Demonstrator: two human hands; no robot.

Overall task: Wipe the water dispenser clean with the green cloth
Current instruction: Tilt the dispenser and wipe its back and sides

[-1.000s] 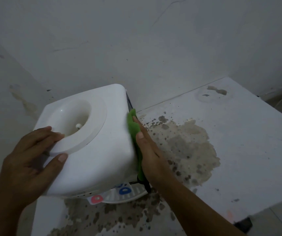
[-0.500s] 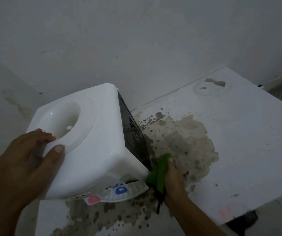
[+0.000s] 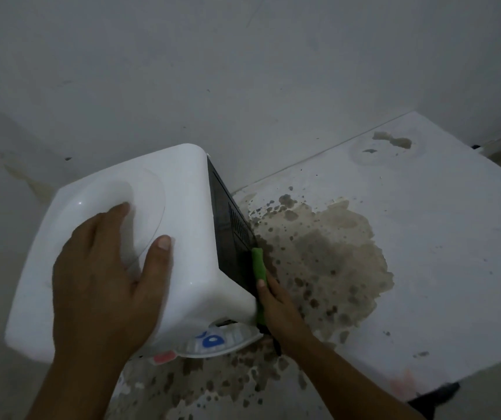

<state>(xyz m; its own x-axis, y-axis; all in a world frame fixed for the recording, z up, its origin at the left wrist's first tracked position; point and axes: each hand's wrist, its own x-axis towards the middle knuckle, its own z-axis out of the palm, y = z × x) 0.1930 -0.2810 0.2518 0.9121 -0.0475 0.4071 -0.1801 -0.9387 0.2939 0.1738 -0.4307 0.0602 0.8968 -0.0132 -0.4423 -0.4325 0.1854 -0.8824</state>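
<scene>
dim, flat light; soft blur, wide-angle bending.

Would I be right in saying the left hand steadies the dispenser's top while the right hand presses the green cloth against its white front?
Not quite: in the head view the right hand presses the green cloth against the dark side panel, not the white front. The left hand does steady the water dispenser top.

A white water dispenser [image 3: 188, 237] with a round recessed top and a dark vented side panel sits under the left hand's fingers [image 3: 122, 213]; a folded green cloth [image 3: 259, 277] lies flat against that dark panel, beneath the right fingertips [image 3: 262, 283]
</scene>
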